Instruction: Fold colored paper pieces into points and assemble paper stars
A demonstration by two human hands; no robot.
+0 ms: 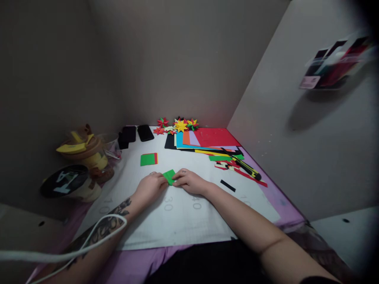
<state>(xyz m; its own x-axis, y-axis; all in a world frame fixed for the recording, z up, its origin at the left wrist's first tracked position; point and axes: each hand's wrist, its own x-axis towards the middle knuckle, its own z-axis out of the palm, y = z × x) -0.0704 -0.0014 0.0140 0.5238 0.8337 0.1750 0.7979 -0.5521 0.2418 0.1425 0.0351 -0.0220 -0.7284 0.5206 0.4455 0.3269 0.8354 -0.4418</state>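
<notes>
A small green paper square lies on the white mat between my two hands, turned at an angle. My left hand pinches its left side, and my right hand has its fingertips on the right side. Whether the paper is folded I cannot tell. Beyond my left hand sits a stack of small paper squares, green on top with red and yellow edges showing. Several folded paper stars in mixed colours stand at the back of the table.
Coloured paper sheets lie at the back right. A yellow-black box cutter rests among paper scraps, near a black strip. Pots and containers crowd the left edge. A white cable crosses over my left forearm.
</notes>
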